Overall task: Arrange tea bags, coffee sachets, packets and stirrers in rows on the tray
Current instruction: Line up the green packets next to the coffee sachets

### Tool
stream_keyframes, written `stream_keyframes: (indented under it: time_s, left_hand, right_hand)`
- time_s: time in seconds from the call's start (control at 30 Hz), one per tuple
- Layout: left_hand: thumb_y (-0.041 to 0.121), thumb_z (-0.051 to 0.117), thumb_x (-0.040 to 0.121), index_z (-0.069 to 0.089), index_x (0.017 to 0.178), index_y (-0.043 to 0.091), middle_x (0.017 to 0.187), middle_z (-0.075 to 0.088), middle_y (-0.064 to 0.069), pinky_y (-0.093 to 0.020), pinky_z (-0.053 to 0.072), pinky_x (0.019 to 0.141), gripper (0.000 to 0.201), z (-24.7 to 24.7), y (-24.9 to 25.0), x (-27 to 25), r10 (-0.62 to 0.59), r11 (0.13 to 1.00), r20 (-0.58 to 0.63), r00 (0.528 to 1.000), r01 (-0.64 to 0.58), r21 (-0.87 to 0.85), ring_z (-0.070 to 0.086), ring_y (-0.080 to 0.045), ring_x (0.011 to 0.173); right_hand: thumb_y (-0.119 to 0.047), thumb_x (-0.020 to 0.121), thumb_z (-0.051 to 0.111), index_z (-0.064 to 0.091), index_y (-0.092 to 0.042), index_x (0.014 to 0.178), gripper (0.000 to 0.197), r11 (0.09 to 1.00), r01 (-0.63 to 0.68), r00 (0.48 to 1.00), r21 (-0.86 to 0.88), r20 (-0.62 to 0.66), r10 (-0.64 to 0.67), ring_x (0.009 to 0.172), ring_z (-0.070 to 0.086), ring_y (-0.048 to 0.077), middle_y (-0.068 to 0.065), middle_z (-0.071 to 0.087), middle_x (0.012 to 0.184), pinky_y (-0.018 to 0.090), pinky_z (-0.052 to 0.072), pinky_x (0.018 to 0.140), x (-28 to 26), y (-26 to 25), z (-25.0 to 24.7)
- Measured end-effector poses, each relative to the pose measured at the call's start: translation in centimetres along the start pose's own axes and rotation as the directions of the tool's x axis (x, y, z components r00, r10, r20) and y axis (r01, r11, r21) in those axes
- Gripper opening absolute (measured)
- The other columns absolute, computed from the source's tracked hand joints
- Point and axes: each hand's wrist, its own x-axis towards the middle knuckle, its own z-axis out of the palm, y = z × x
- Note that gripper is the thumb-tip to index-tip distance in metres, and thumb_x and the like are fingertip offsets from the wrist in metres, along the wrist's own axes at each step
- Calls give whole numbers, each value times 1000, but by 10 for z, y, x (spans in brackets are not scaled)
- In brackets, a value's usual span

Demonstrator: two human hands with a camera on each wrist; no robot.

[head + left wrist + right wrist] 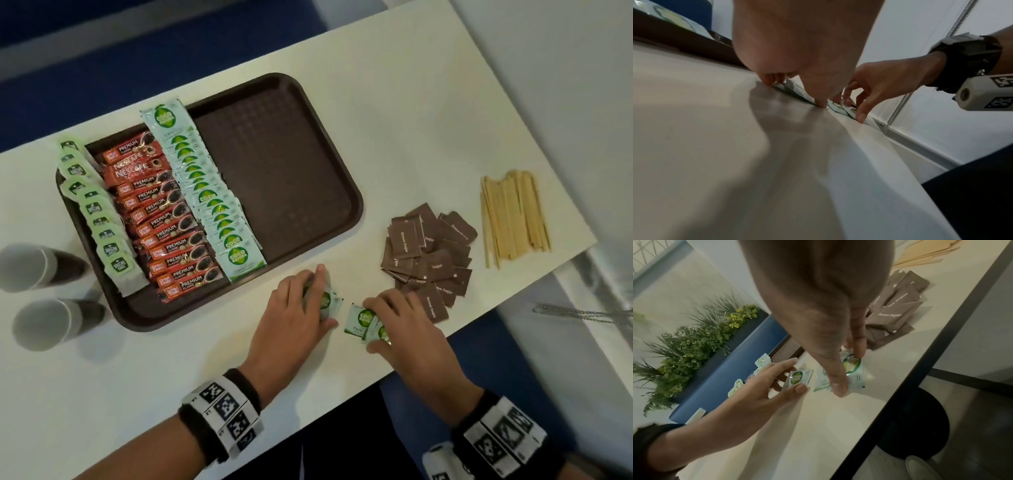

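Note:
A brown tray (281, 164) holds three rows on its left half: green tea bags (96, 209), red coffee sachets (168, 219) and pale green coco sugar sachets (212, 195). In front of the tray, my left hand (301, 308) grips a small stack of coco sugar sachets (325, 299), pinched between thumb and fingers (795, 378). My right hand (400, 325) pinches a few more coco sugar sachets (363, 320) lying on the table (853, 368). Brown sugar packets (428, 253) lie in a loose pile to the right. Wooden stirrers (513, 216) lie beyond them.
Two paper cups (37, 301) lie on their sides left of the tray. The tray's right half (274, 178) is bare. The white table's front edge (445, 329) runs just under my right hand. A planter with greenery (694, 340) stands beyond the table.

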Motion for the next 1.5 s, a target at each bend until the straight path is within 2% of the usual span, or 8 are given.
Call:
stream_keyframes:
  time_s: [0.37, 0.53, 0.67, 0.77, 0.87, 1.07, 1.2, 1.5]
  left_hand:
    - [33, 66, 95, 45, 143, 10, 122, 57, -17, -52, 57, 88, 57, 18, 1, 7, 13, 949, -47, 999, -28, -314, 53, -35, 109]
    - [0, 70, 95, 51, 124, 20, 115, 52, -4, -42, 50, 87, 40, 11, 0, 9, 46, 879, 18, 999, -32, -475, 51, -25, 102]
    - [8, 66, 105, 57, 109, 24, 112, 55, 2, -27, 54, 81, 18, -44, -13, 20, -189, 585, 68, 980, 168, -793, 63, -9, 92]
    - [7, 68, 105, 60, 111, 11, 110, 64, -16, -23, 62, 67, 11, -106, -31, 38, -392, 238, 107, 914, 213, -948, 77, -18, 80]
    - [-3, 60, 105, 68, 115, 8, 110, 74, -14, -29, 62, 63, 17, -154, -54, 59, -418, 57, 119, 901, 156, -986, 79, -20, 81]
    - [6, 53, 109, 73, 107, 4, 92, 79, -7, -39, 64, 64, 21, -186, -87, 69, -532, -62, 58, 845, 29, -998, 78, -24, 81]
    - [27, 77, 98, 73, 105, 21, 92, 83, -3, -38, 66, 66, 10, -187, -103, 68, -616, 97, 3, 788, 80, -992, 80, -24, 75]
    - [29, 82, 93, 74, 118, 21, 107, 84, 9, -44, 67, 77, 28, -173, -125, 76, -761, 46, 13, 649, 73, -996, 77, -24, 67]
  right_hand:
    - [-41, 82, 86, 45, -30, 108, 50, 998, 24, 998, 60, -57, -20, 108, 31, 11, -13, 45, 109, 34, 43, 69, 23, -14, -3]
    - [-34, 84, 84, 39, -33, 87, 45, 979, 107, 991, 174, -94, -92, 91, 40, 11, -13, 52, 84, 37, 39, 65, 28, -22, -5]
    - [-23, 87, 87, 51, -25, 85, 36, 801, 137, 989, 583, -130, -75, 67, 52, 4, -8, 60, 79, 22, 47, 61, 32, -29, -49]
    - [-17, 93, 83, 58, -9, 101, 27, 531, 172, 984, 830, -126, -123, 78, 71, 11, 4, 74, 97, 32, 62, 61, 35, -52, -103]
    - [-13, 89, 86, 60, -3, 112, 36, 368, 256, 963, 894, -201, -181, 88, 80, 29, 11, 80, 102, 35, 60, 62, 52, -83, -142]
    - [-23, 73, 100, 62, -11, 111, 55, 504, 378, 926, 777, -326, -191, 81, 79, 20, 5, 81, 95, 34, 66, 67, 105, -136, -179]
    - [-24, 74, 99, 69, -20, 105, 43, 582, 399, 917, 709, -312, -249, 87, 79, 17, -3, 79, 95, 36, 68, 73, 130, -155, -187]
    - [-27, 94, 82, 81, -19, 110, 18, 315, 221, 965, 923, -160, -207, 84, 70, 12, 2, 82, 103, 29, 57, 74, 164, -173, -179]
